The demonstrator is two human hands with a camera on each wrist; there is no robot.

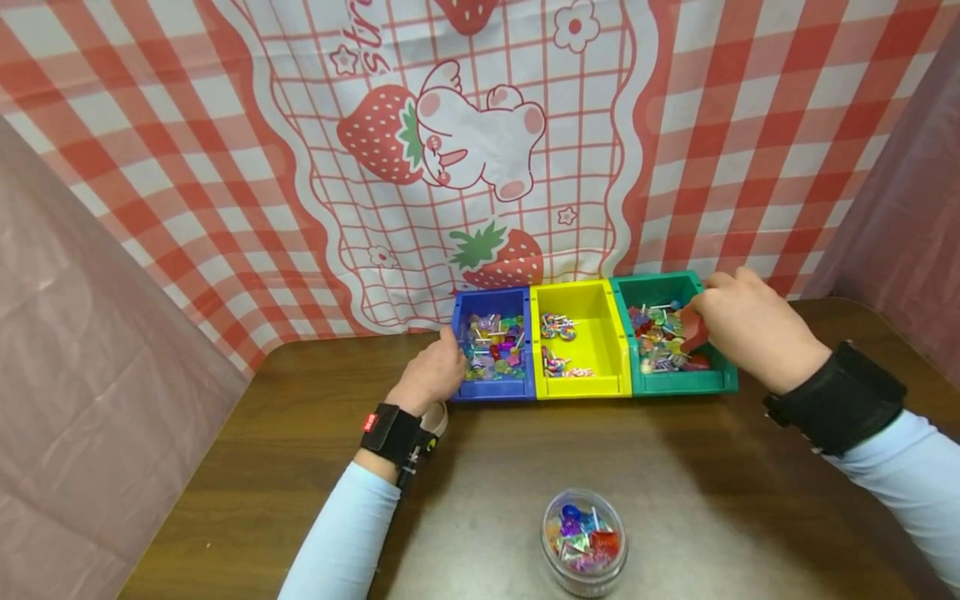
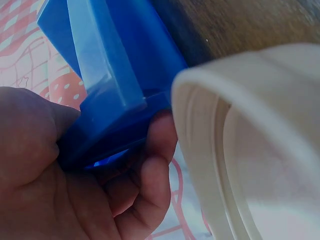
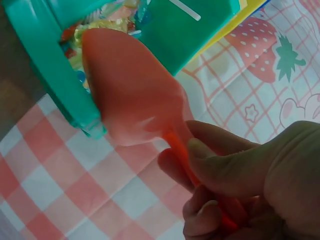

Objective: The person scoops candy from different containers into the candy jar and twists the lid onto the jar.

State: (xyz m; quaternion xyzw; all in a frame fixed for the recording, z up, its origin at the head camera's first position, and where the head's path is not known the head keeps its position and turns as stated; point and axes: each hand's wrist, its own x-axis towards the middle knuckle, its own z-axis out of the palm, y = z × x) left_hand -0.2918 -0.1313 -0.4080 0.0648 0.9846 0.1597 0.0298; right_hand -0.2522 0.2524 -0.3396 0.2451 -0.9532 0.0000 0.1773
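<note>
My left hand [image 1: 431, 371] grips the side wall of the blue bin [image 1: 495, 389], thumb and fingers around its edge. Small colourful candies [image 1: 495, 346] lie in that bin. A cream, round-rimmed lid-like thing [image 2: 280, 105] is close to the left hand, partly hidden by the wrist in the head view. My right hand [image 1: 757, 329] holds an orange-red scoop [image 3: 132, 85] by its handle. The scoop's bowl is inside the green bin [image 1: 686, 382], at the mixed candies [image 1: 656, 333] there.
Between these two bins stands a yellow bin [image 1: 606, 333] with swirl lollipops [image 1: 558, 327] and striped pieces. A clear round jar [image 1: 583, 577] of candies stands at the table's front. Behind the bins hangs a checked strawberry cloth [image 1: 697, 150]; the table [image 1: 337, 417] is brown wood.
</note>
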